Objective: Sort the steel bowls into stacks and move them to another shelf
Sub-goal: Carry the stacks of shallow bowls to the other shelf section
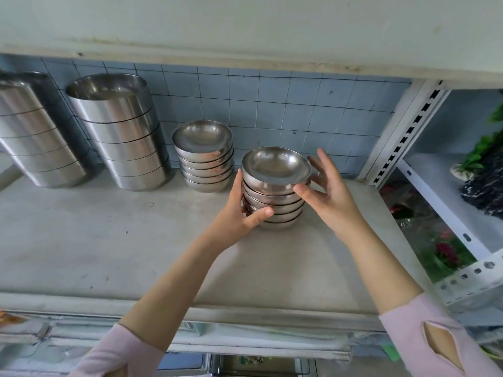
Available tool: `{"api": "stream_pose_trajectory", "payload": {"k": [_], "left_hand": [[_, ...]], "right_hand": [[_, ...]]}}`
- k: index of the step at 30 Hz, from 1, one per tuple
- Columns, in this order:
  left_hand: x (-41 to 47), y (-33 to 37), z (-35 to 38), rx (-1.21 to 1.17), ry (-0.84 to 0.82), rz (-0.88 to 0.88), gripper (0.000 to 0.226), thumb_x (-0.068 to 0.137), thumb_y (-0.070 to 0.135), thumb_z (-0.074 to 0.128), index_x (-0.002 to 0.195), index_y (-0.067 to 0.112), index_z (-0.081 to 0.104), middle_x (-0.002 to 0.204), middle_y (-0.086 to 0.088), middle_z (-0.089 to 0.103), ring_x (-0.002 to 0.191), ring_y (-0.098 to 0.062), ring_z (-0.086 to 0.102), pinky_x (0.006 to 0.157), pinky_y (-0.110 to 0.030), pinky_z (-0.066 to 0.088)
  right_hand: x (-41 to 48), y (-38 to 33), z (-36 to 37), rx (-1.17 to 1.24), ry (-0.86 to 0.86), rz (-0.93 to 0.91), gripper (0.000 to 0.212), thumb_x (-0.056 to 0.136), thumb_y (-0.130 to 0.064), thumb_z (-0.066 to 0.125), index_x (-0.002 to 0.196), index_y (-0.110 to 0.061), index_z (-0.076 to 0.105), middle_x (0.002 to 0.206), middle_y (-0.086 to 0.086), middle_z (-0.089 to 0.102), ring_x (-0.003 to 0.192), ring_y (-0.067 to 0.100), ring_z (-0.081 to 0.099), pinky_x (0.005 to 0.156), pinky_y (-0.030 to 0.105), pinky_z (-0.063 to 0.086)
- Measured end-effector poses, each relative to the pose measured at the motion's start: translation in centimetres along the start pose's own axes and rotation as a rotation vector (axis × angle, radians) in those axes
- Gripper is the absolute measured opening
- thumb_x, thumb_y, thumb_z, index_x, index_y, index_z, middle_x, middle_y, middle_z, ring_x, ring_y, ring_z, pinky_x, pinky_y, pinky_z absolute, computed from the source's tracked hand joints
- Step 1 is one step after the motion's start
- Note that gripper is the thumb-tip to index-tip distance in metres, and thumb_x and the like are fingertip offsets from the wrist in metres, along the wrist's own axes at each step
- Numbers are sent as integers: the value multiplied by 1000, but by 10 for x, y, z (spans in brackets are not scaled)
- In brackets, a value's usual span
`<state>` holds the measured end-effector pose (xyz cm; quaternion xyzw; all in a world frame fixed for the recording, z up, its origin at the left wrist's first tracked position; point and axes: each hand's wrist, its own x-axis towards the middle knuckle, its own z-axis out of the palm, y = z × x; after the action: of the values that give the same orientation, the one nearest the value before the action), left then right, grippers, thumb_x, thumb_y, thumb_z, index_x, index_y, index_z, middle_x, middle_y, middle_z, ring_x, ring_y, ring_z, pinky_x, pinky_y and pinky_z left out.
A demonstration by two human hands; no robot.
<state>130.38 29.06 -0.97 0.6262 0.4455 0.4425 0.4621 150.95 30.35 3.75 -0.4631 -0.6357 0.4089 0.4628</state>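
A stack of several small steel bowls (275, 183) stands on the grey shelf (109, 240), right of centre. My left hand (239, 213) holds the stack's left side, its thumb curled onto the lower bowls. My right hand (326, 191) is at the stack's right side, thumb touching the top bowl's rim and fingers spread behind it. A second stack of small bowls (204, 156) stands just behind and to the left. Two taller stacks of large steel bowls (119, 131) (35, 131) stand further left against the tiled wall.
A white slotted metal post (402, 131) bounds the shelf on the right, with another white rack holding plants (484, 159) beyond it. A shelf board (245, 31) hangs overhead. The shelf's front edge (245, 308) runs below my forearms.
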Motion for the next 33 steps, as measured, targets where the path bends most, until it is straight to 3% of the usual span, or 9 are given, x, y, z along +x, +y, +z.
{"api": "stream_pose_trajectory", "payload": {"k": [3,5,11,16,19,21,26,29,33], "left_hand": [[1,7,5,-22,51,36,70,95,13,61,152,19,20,143,10,47,130,4,44,103,-12,35],[1,10,5,-16,74,55,63,94,10,59,147,21,27,136,14,51,124,9,47,97,-7,36],[5,10,1,32,64,52,61,94,9,61,134,43,29,124,39,50,118,19,45,93,-5,38],[1,-4,-2,27,-6,-31,103,79,16,80,154,24,10,151,8,38,137,-4,41,112,-32,38],[5,-14,0,41,21,-33,83,74,2,80,132,39,33,131,15,54,117,6,55,94,-13,45],[16,-14,0,51,22,-28,74,74,2,80,123,39,39,122,16,59,109,9,59,89,-10,45],[50,-13,-2,94,67,-107,90,68,27,89,140,17,36,128,7,60,121,-4,56,104,-28,46],[66,-9,2,123,97,-136,94,69,27,88,144,14,32,130,8,56,124,-7,53,105,-25,43],[78,-12,3,147,124,-136,106,63,42,88,146,15,28,137,3,54,129,-10,50,110,-38,41]], "right_hand": [[5,-6,-1,31,-14,-9,100,66,-41,78,152,-24,30,138,-25,49,124,-5,51,89,14,48],[6,-6,-2,24,-19,-19,95,67,-41,77,150,-26,33,132,-33,48,123,-1,54,89,13,48],[7,-1,-6,57,-22,-17,92,70,-35,76,151,-22,34,133,-26,50,117,0,60,89,13,48],[1,9,0,94,-20,2,104,66,-54,83,151,-24,32,137,-21,54,129,8,54,102,23,46],[3,12,0,112,-8,3,98,60,-58,85,143,-34,39,137,-14,59,124,20,60,106,37,46],[12,13,-3,100,-16,-6,87,62,-58,84,137,-40,43,136,-10,60,124,19,60,109,40,44],[50,19,-16,69,-96,1,75,75,-39,77,139,-38,39,136,-21,53,128,5,54,110,27,41],[70,23,-21,77,-132,7,77,75,-34,73,144,-29,39,139,-16,52,125,-3,53,100,15,43],[83,29,-23,78,-161,1,61,77,-29,71,131,-40,44,125,-32,58,123,-6,54,99,16,43]]}}
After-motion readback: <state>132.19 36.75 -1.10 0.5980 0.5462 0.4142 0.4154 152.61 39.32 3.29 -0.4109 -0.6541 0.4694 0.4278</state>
